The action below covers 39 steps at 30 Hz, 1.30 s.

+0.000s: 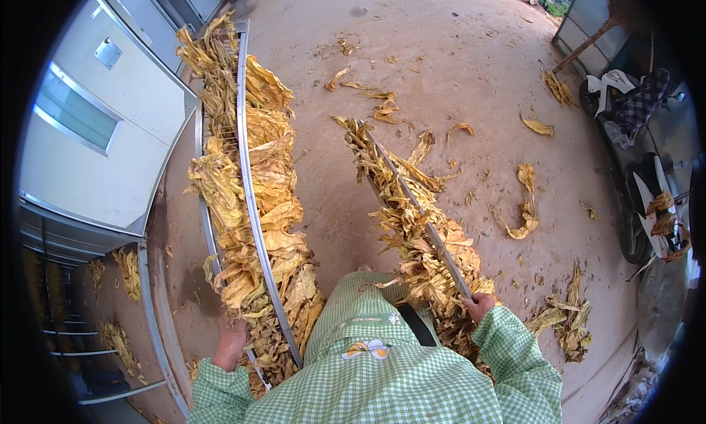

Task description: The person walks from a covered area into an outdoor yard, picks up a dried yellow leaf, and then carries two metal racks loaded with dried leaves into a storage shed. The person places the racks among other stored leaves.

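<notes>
Two long metal racks packed with dried yellow-brown leaves, which look like tobacco, are at either side of my body. My left hand (232, 341) is closed at the near end of the left rack (245, 130), on its outer side, with its fingertips partly hidden by the leaves. The leaves (270, 155) bulge out between and beyond that rack's two rails. My right hand (479, 306) grips the near end of the right rack (423, 214), fingers wrapped round its metal bar. This rack looks shorter and slants away to the far left, with leaves (448, 251) hanging from both sides.
Loose leaves (524, 203) lie scattered over the reddish floor (353, 174). A white door with a window (81, 108) stands at the left, above a metal-barred opening (73, 332). At the right are a broom (588, 45) and a dark vehicle-like object (625, 203) with cloths on it.
</notes>
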### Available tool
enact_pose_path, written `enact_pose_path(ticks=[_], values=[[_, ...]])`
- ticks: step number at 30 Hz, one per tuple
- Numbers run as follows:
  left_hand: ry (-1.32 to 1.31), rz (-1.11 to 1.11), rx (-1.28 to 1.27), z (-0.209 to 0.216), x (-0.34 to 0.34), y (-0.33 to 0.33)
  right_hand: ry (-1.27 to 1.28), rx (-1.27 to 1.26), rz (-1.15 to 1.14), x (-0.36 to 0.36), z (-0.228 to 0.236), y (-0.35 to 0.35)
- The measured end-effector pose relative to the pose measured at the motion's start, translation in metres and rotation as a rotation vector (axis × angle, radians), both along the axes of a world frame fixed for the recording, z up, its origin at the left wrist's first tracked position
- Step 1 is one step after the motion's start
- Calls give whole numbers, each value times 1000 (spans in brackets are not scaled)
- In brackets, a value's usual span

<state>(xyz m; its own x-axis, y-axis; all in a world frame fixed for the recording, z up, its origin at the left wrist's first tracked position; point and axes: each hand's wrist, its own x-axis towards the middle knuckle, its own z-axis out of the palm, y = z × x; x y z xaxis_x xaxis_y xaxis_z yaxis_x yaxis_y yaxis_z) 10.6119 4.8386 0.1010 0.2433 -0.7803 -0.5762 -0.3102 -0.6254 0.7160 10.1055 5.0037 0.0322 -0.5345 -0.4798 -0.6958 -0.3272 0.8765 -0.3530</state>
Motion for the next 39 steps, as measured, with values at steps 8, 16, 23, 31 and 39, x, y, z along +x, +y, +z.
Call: enact_pose_path(ticks=[8, 16, 23, 31, 39], values=[[77, -397, -109, -3, -104, -166, 66, -5, -235, -49, 30, -53], [210, -478, -92, 22, -202, -284, 8, -140, -386, -87, 40, -110], [-57, -689, -209, 31, -313, -379, 31, -321, -401, -147, 41, -176], [188, -796, -184, 134, -459, -475, -27, -432, -580, -213, 36, -269], [-201, -948, -198, 76, -540, -583, -76, -568, -793, -289, 46, -359]])
